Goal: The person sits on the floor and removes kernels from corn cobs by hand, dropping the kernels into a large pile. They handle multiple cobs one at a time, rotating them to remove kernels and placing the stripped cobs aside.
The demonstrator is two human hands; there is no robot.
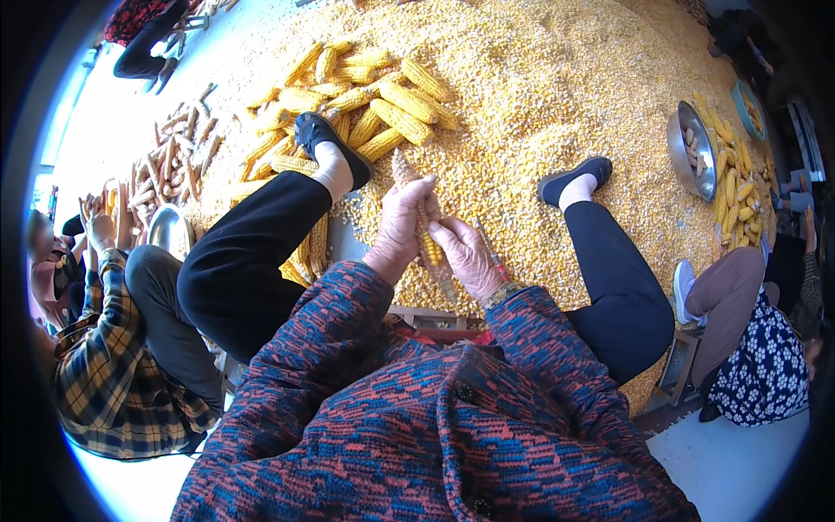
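My left hand [403,218] is closed around a partly shelled corn cob [427,245] in front of my lap. The cob's tip is bare, and yellow kernels still show on its middle. At the same cob, on its right side, my right hand [466,254] presses with thumb and fingers on the kernels. A thin tool [490,246] with a red part lies by my right hand, partly hidden; I cannot tell whether that hand holds it. Loose corn kernels [509,130] spread under and beyond both hands. Full ears of corn [404,111] are piled near my left foot.
Bare cobs [171,156] lie in a heap at left, near a metal bowl [171,231]. At right, a metal basin [691,150] holds bare cobs beside more corn ears [737,189]. People sit close on both sides. A wooden frame [434,318] stands below my hands.
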